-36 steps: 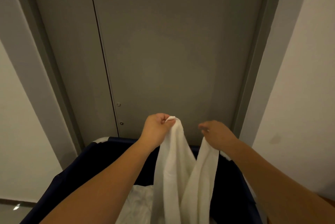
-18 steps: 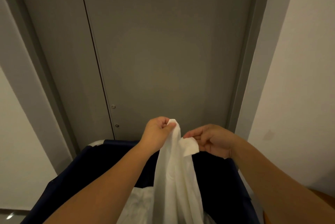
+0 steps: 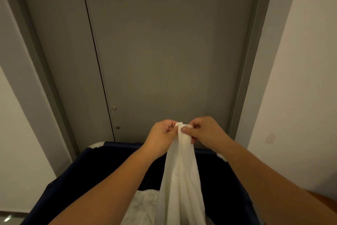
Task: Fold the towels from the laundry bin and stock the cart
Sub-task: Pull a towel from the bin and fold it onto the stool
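Towel (image 3: 180,179) aloft, bin (image 3: 102,175) below — door (image 3: 164,51) behind

We reached both forearms forward, our left hand (image 3: 162,133) and right hand (image 3: 206,131) meeting side by side, fingers (image 3: 186,129) curled, each pinching the towel (image 3: 179,179).

So the white towel (image 3: 180,179) is up in the air over the laundry bin (image 3: 102,170), top corners bunched together and pinched between the left hand (image 3: 162,135) and right hand (image 3: 206,131), which are touching. It hangs straight down in long, soft folds, and its lower end runs out of view. The bin is dark navy fabric, with a bit of pale frame showing at its back-left rim. Inside it, a crumpled white towel heap (image 3: 144,204) sits just left of the hanging one.
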